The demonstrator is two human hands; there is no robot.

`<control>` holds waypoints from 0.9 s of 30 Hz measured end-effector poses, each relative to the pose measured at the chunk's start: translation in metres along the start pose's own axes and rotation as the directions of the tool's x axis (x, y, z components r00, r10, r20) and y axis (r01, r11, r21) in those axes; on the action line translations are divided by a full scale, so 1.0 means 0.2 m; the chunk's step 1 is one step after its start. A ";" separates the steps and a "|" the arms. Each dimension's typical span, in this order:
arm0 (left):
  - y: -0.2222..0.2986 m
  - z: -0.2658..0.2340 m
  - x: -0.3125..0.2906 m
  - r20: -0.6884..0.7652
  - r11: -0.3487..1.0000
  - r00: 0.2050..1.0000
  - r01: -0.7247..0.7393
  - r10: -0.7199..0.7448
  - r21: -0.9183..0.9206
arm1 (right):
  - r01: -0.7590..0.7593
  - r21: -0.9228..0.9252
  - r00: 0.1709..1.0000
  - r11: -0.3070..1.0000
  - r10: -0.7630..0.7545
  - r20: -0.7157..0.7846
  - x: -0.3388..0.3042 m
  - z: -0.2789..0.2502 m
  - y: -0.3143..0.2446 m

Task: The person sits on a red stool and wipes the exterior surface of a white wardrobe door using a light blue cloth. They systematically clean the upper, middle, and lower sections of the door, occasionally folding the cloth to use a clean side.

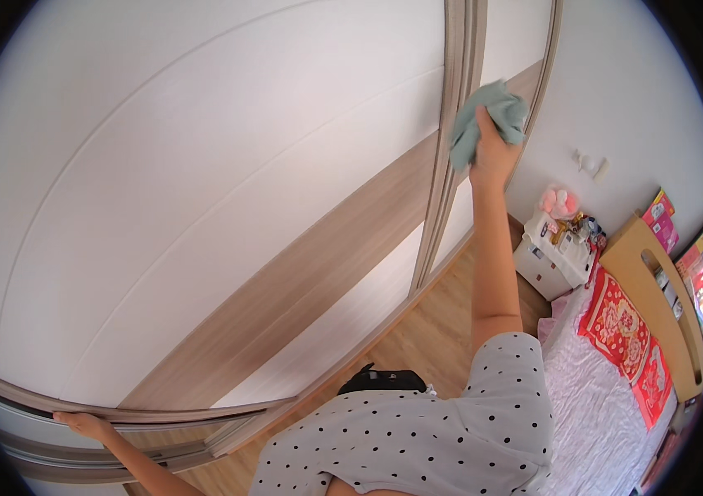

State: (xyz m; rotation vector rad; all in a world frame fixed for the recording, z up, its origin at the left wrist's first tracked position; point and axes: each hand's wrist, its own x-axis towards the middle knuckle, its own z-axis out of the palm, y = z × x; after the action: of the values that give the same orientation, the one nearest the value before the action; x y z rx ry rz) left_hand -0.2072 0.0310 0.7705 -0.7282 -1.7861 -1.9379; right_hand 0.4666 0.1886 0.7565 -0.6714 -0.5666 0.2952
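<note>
**A:** What fills the view?

**B:** A large sliding wardrobe door, white with a wood-tone band, takes up the left and centre of the frame and looks bowed by the fisheye lens.

**A:** Where are the hands?

**B:** The right hand is raised near the top centre. Its fingers are closed around a bunched pale green cloth, which is pressed to the vertical door frame where two doors meet. The left hand is at the lower left, resting on the edge of the door; its fingers seem curled over that edge, though the view there is too small and warped to be sure.

**A:** And the rest?

**B:** At the right edge there is a bed with a white cover, red patterned pillows and a wooden headboard. A white bedside cabinet cluttered with small items stands beyond it. A wood floor runs below the wardrobe. The person's white polka-dot shirt fills the bottom centre.
</note>
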 end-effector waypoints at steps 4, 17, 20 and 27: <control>0.01 0.02 0.00 0.002 1.000 1.000 0.010 -0.010 0.019 | 0.697 -0.452 0.710 0.556 -0.622 0.330 0.11 0.12 0.13; -0.01 0.01 0.00 -0.018 1.000 1.000 -0.017 0.017 0.021 | 0.583 -0.485 0.813 0.652 -0.476 0.336 0.15 0.15 0.19; -0.01 0.01 -0.01 -0.015 0.999 1.000 -0.010 0.011 0.031 | 0.421 -0.465 0.906 0.779 -0.330 0.267 0.17 0.11 0.18; -0.05 -0.02 0.04 0.004 0.999 1.000 0.031 -0.031 0.019 | 0.717 -0.496 0.697 0.491 -0.529 0.484 0.12 0.15 0.15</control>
State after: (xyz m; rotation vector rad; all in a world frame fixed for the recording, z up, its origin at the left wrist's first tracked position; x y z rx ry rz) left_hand -0.2191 0.0282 0.7678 -0.7021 -1.8263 -1.9380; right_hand 0.4657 0.2366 0.7654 -1.0584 -1.1773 -0.5796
